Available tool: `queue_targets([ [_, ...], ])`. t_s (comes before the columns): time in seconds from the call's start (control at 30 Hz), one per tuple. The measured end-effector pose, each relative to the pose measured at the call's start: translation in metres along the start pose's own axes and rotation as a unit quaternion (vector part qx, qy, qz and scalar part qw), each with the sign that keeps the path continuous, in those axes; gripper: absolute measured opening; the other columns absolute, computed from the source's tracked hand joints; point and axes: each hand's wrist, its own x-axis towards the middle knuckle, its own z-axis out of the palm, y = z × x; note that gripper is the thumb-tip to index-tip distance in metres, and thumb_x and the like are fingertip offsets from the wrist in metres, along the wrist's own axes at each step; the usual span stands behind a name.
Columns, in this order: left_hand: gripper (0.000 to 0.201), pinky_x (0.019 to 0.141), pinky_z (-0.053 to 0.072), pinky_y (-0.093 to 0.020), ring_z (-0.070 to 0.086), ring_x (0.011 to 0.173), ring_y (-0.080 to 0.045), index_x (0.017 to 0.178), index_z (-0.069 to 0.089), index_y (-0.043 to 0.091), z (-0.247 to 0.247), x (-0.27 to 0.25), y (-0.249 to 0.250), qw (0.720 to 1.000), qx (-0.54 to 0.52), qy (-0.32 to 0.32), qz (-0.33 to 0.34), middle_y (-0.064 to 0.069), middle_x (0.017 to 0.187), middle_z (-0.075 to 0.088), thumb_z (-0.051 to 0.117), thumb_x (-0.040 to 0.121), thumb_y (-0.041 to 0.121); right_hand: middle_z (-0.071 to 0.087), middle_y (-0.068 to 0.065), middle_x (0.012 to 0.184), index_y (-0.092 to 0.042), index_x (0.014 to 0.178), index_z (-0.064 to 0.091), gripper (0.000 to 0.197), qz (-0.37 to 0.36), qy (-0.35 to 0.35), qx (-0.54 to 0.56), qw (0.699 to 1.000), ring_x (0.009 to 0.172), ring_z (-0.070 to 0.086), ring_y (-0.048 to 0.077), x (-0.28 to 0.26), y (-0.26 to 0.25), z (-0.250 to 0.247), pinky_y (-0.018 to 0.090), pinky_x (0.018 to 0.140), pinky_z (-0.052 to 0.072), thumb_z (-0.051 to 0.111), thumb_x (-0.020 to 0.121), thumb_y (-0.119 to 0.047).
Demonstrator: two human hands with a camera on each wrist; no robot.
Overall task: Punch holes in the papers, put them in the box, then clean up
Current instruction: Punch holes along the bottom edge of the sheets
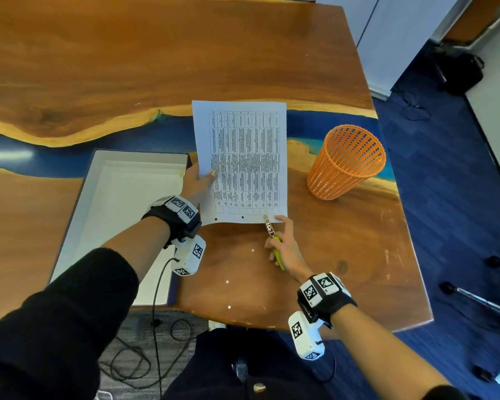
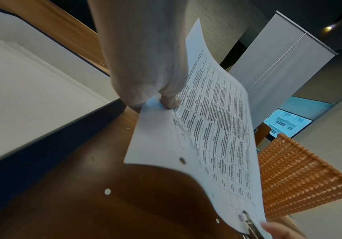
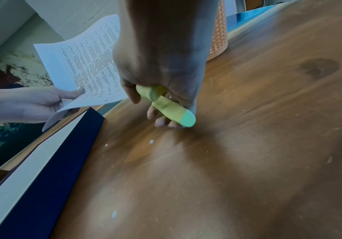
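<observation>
I see a wood tabletop [image 1: 315, 67] with a blue wavy band running across it, blue carpet [image 1: 445, 197] to the right, white cabinets [image 1: 387, 39] beyond the far right corner. Bare wood in front of me, a few white paper dots [image 1: 253, 250] scattered on it; the tabletop's near edge sits close to my body, its right edge just past the orange basket [image 1: 345, 161]. The basket stands upright right of the paper, apart from it. An open white-lined box [image 1: 90, 192] with dark outer walls lies on the left, long side running away from me.

My left hand [image 1: 195, 181] pinches the paper [image 1: 243, 157] at its left edge, thumb on top, fingers under. The sheet is lifted off the tabletop, curved, long axis pointing away from me, two holes showing along the near short edge. My right hand [image 1: 283, 246] has its fingers wrapped round the green handles of the hole punch [image 1: 272, 238], index finger stretched out; the metal head bites the near edge by the right corner, tool pointing away from me.
</observation>
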Motion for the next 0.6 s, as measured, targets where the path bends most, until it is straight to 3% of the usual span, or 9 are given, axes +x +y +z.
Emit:
queue_targets([
  [0.13, 0.032, 0.096, 0.051, -0.046, 0.063, 0.112, -0.031, 0.126, 0.055, 0.009, 0.000, -0.001, 0.002, 1.000, 0.017, -0.008, -0.001, -0.012, 0.125, 0.063, 0.054, 0.096, 0.021, 0.059, 0.018, 0.089, -0.019, 0.108, 0.037, 0.034, 0.019, 0.007, -0.022, 1.000, 0.058, 0.048, 0.020, 0.000, 0.003, -0.006, 0.011, 0.040, 0.036, 0.051, 0.083, -0.003],
  [0.2, 0.034, 0.097, 0.051, -0.045, 0.062, 0.113, -0.030, 0.128, 0.053, 0.008, 0.001, -0.003, 0.000, 1.000, 0.018, -0.014, 0.005, -0.012, 0.127, 0.062, 0.054, 0.097, 0.020, 0.061, 0.015, 0.087, -0.015, 0.106, 0.044, 0.031, 0.025, -0.009, -0.024, 0.999, 0.059, 0.048, 0.018, 0.000, 0.003, -0.010, 0.015, 0.040, 0.035, 0.049, 0.079, -0.001],
  [0.37, 0.038, 0.099, 0.049, -0.051, 0.061, 0.116, -0.031, 0.133, 0.050, 0.006, 0.003, -0.006, -0.005, 1.000, -0.006, -0.029, 0.001, -0.013, 0.130, 0.061, 0.054, 0.096, 0.016, 0.053, 0.008, 0.078, -0.019, 0.114, 0.054, 0.046, 0.035, -0.014, -0.016, 0.999, 0.054, 0.043, 0.017, 0.004, 0.005, -0.018, 0.014, 0.037, 0.032, 0.048, 0.075, 0.005],
  [0.5, 0.037, 0.099, 0.049, -0.052, 0.061, 0.115, -0.030, 0.132, 0.051, 0.008, 0.005, -0.005, -0.005, 1.000, -0.015, -0.027, -0.007, -0.012, 0.129, 0.061, 0.054, 0.096, 0.017, 0.058, 0.008, 0.079, -0.027, 0.121, 0.054, 0.051, 0.068, -0.037, 0.010, 0.997, 0.052, 0.049, 0.021, 0.005, 0.004, -0.020, 0.021, 0.042, 0.036, 0.051, 0.075, -0.005],
  [0.6, 0.038, 0.099, 0.049, -0.052, 0.061, 0.116, -0.032, 0.133, 0.051, 0.004, 0.006, -0.006, -0.005, 0.999, -0.024, -0.027, -0.007, -0.015, 0.129, 0.060, 0.055, 0.096, 0.013, 0.062, 0.011, 0.077, -0.018, 0.125, 0.050, 0.045, 0.091, -0.085, 0.068, 0.990, 0.044, 0.055, 0.025, 0.004, -0.002, -0.019, 0.027, 0.040, 0.046, 0.044, 0.083, -0.004],
])
